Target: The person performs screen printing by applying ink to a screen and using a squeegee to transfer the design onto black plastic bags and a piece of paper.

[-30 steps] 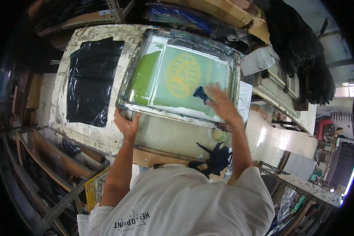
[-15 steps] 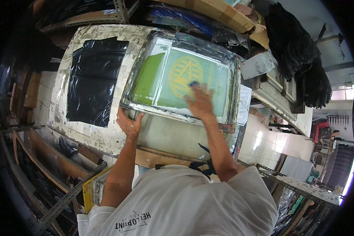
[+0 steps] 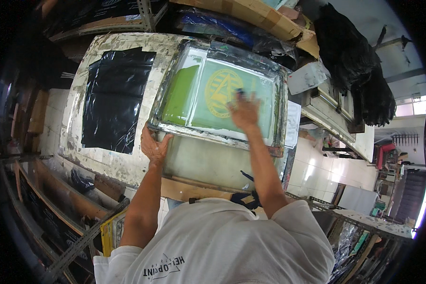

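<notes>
Emblem (image 3: 217, 94) on screen (image 3: 213, 136), dark lettering (image 3: 164, 268) on shirt (image 3: 236, 241)

Two hands (image 3: 244, 112), one framed screen (image 3: 213, 137), one round yellow emblem (image 3: 217, 93), one dark wad (image 3: 240, 91), one black plastic pile (image 3: 113, 102), one counter (image 3: 71, 125).

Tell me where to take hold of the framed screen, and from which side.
Best taken, I judge, by the near rail's two corners, coming from the wearer's side: the framed screen is broad and flat, and its stiff-looking border surrounds the green mesh. The left hand is at the near left corner; the near right corner looks free.
</notes>
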### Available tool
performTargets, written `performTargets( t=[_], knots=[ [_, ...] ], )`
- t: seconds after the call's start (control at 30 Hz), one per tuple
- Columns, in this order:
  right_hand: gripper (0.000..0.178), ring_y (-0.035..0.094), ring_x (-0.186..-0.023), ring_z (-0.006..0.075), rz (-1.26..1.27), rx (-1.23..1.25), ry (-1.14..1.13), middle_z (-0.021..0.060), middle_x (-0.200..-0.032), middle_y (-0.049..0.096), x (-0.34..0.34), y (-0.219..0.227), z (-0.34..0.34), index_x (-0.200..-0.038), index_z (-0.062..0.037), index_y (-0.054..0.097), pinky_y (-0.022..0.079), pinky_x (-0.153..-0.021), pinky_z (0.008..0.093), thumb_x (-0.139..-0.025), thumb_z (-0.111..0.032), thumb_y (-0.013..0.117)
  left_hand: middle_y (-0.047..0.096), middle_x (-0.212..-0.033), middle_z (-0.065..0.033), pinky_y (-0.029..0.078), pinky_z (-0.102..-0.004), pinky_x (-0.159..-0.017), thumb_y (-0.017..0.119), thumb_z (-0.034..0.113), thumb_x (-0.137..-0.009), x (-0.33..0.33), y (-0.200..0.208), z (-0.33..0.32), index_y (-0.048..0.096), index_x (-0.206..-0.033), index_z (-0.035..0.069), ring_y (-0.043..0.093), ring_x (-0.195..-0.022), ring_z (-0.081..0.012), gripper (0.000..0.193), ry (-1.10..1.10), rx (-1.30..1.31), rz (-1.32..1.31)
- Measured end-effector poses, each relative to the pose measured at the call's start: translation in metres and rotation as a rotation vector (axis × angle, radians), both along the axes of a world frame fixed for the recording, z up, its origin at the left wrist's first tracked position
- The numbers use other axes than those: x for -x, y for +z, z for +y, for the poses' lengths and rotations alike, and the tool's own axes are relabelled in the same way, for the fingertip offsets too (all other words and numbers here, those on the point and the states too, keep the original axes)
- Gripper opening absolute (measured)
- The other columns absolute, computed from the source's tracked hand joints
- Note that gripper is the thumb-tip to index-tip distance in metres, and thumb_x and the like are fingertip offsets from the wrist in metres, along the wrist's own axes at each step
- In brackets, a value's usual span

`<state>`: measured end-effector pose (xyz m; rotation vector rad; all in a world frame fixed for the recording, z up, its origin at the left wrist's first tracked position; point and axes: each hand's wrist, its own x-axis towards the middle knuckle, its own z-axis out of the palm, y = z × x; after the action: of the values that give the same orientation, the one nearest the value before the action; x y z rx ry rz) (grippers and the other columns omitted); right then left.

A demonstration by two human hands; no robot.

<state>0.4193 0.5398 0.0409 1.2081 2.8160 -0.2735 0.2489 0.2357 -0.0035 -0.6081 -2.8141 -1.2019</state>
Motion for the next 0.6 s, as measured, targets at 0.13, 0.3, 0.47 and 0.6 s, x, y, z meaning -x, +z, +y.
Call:
performTargets(
  t=[0.13, 0.3, 0.47, 0.6],
  knots=[
    [0.071, 0.012, -0.153, 0.0436, 0.033, 0.057, 0.311, 0.0073, -0.162, 0.035, 0.022, -0.011, -0.039, -0.157, -0.0103, 0.034, 0.002, -0.123, 0.0614, -0.103, -0.057, 0.035, 0.064, -0.122, -0.0180, 0.050, -0.0470, -0.095, 0.087, 0.061, -0.059, 0.004, -0.008, 0.000, 0.047, -0.144, 0.003, 0.063, -0.108, -0.0364, 0.110, -0.025, -0.086, -0.007],
    [0.076, 0.011, -0.154, 0.0406, -0.096, -0.116, -0.209, 0.0096, -0.162, 0.036, -0.025, -0.005, 0.051, -0.156, -0.0069, 0.035, 0.001, -0.122, 0.0612, -0.103, -0.060, 0.031, 0.058, -0.132, -0.0193, 0.045, -0.0477, -0.098, 0.082, 0.067, -0.063, 0.006, -0.017, 0.000, 0.044, -0.146, 0.001, 0.056, -0.117, -0.0388, 0.113, -0.047, -0.095, 0.059],
    [0.075, 0.013, -0.153, 0.0436, -0.017, -0.085, -0.205, 0.0137, -0.163, 0.032, 0.028, -0.025, 0.040, -0.157, -0.0054, 0.031, 0.003, -0.121, 0.0643, -0.103, -0.056, 0.035, 0.055, -0.137, -0.0197, 0.040, -0.0501, -0.103, 0.077, 0.074, -0.063, 0.007, -0.019, -0.001, 0.041, -0.147, -0.001, 0.052, -0.122, -0.0402, 0.118, -0.064, -0.078, 0.034],
    [0.070, 0.014, -0.154, 0.0383, 0.117, -0.069, 0.073, 0.0113, -0.161, 0.037, 0.084, -0.038, -0.002, -0.154, -0.0074, 0.040, 0.001, -0.124, 0.0587, -0.102, -0.055, 0.039, 0.055, -0.137, -0.0207, 0.040, -0.0506, -0.102, 0.078, 0.073, -0.063, 0.008, -0.018, -0.001, 0.040, -0.147, -0.001, 0.052, -0.122, -0.0408, 0.118, -0.067, -0.073, 0.012]
  ],
)
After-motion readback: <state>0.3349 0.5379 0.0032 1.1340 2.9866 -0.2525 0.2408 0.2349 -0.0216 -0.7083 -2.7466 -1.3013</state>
